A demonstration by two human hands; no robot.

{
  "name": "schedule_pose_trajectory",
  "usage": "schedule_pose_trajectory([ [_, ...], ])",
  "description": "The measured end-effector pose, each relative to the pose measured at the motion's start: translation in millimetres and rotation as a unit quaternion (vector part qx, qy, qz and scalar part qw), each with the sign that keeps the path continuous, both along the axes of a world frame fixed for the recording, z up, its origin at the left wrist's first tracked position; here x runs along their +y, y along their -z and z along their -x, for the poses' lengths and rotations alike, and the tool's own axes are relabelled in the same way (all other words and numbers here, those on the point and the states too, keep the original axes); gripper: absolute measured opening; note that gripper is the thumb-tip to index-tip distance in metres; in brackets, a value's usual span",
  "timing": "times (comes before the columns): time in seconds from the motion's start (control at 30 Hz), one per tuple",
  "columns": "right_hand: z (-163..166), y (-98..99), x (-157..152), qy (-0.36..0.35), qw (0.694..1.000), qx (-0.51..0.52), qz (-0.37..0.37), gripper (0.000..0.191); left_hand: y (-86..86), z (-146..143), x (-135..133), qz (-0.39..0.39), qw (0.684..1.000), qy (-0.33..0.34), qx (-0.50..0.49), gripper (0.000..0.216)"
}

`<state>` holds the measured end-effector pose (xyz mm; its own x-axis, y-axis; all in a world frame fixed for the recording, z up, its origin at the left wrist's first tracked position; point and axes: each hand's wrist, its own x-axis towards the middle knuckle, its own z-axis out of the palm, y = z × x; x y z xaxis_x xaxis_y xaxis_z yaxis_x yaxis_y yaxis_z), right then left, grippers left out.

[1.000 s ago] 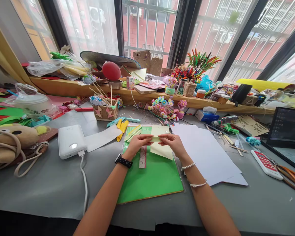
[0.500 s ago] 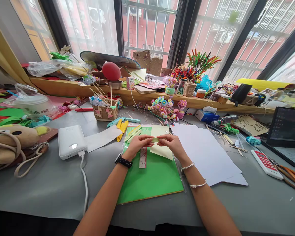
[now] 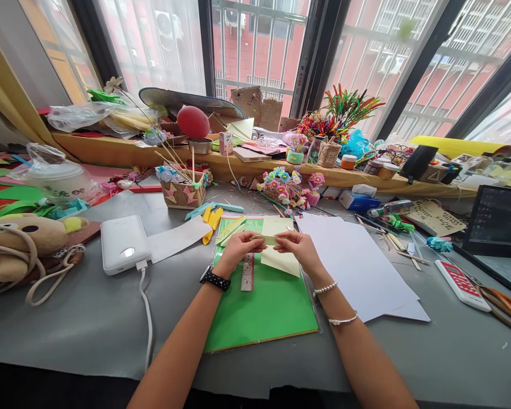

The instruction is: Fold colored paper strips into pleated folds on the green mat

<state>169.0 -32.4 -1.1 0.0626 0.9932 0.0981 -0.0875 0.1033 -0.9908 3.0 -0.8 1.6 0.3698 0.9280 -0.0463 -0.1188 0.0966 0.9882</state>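
My left hand (image 3: pixel 238 248) and my right hand (image 3: pixel 298 248) meet over a green mat (image 3: pixel 259 307), each pinching one end of a small pale yellow paper strip (image 3: pixel 269 241). Fingers of both hands are closed on it. Under the hands lies a larger pale yellow sheet (image 3: pixel 281 261). A pink ruler (image 3: pixel 247 272) rests on the mat just below my left hand. A black watch is on my left wrist, and beaded bracelets are on my right wrist.
White sheets (image 3: pixel 357 267) lie right of the mat. A white power bank (image 3: pixel 121 244) with a cable sits to the left, beside a plush toy (image 3: pixel 17 244). A calculator (image 3: pixel 462 285), scissors (image 3: pixel 505 307) and a laptop (image 3: pixel 496 221) are at the right. Craft clutter lines the sill.
The hands have stayed almost still, with the fingers shifting slightly along the paper strip. Nothing else moved.
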Motion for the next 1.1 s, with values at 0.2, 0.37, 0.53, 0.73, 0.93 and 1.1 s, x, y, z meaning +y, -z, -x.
schedule_pose_trajectory([
  [0.2, -0.9, -1.9, -1.2, -0.008, 1.0, -0.016, -0.007, 0.025, -0.4, 1.4, 0.1, -0.011, 1.0, 0.002, -0.001, 0.032],
  [0.37, -1.6, -4.0, -2.3, -0.021, 0.999, -0.037, -0.027, 0.024, -1.7, 3.3, -0.7, -0.002, 0.999, 0.036, -0.009, 0.035],
  [0.53, -1.0, -4.7, -3.4, -0.016, 0.998, -0.044, -0.036, 0.016, 0.2, 5.0, 0.8, 0.018, 0.998, 0.056, -0.033, 0.029],
  [0.73, 1.5, -7.3, -5.5, -0.003, 0.995, -0.082, -0.051, 0.016, 1.1, 4.3, 1.4, 0.012, 0.998, 0.056, -0.021, 0.033],
  [0.93, 2.4, -6.3, -4.8, -0.031, 0.992, -0.104, -0.059, 0.021, 0.1, 2.5, 0.4, -0.012, 1.0, 0.016, 0.002, 0.034],
  [1.1, 1.3, -0.1, -2.2, -0.017, 0.993, -0.107, -0.04, 0.028, -0.5, 2.0, 0.0, -0.034, 0.999, -0.001, -0.004, 0.036],
])
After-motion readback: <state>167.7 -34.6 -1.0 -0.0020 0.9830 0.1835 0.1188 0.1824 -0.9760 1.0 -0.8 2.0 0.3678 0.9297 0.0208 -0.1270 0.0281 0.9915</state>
